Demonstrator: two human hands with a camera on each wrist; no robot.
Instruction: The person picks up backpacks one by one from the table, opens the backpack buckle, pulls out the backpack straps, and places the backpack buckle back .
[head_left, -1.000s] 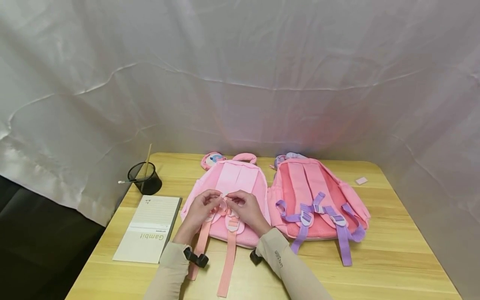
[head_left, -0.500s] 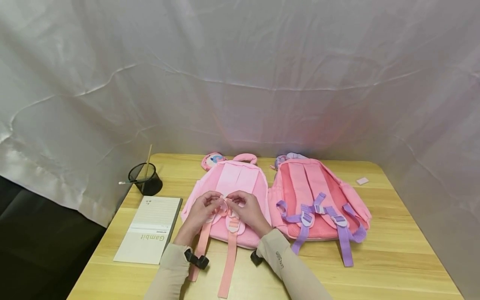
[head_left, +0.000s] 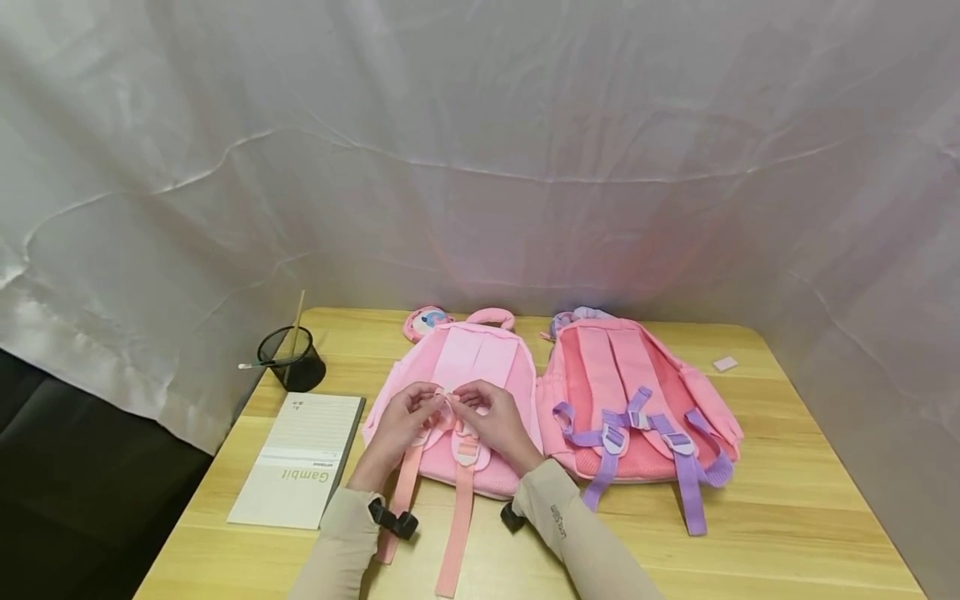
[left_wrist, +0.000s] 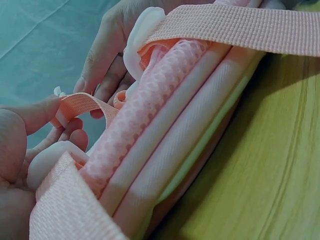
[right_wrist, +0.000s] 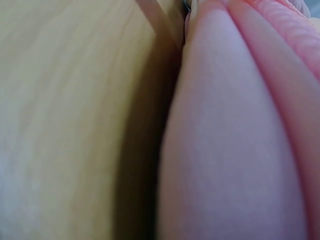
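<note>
A light-pink backpack (head_left: 491, 350) lies on the table with its strap side up. Over its lower half, my left hand (head_left: 401, 421) pinches a thin peach chest strap (left_wrist: 87, 102) between thumb and fingers; a small white tip (left_wrist: 59, 91) shows at the thumb. My right hand (head_left: 497, 417) faces it, thumb and forefinger pinching at the same strap, fingertips nearly meeting the left ones. White strap adjusters (head_left: 467, 450) sit below the hands, and long peach webbing ends (head_left: 453, 533) hang toward me. In the right wrist view the bag's pink side (right_wrist: 225, 125) fills most of the frame.
A second, deeper-pink backpack (head_left: 585, 358) with purple straps (head_left: 690, 492) lies right alongside. At left are a notebook (head_left: 300, 458) and a black mesh pen cup (head_left: 303, 371) holding a pencil and a brush. A small pale eraser-like block (head_left: 725, 364) lies at far right.
Both hands stay in the same place with fingertips together at the strap. Only a very slight shift of the head view shows.
</note>
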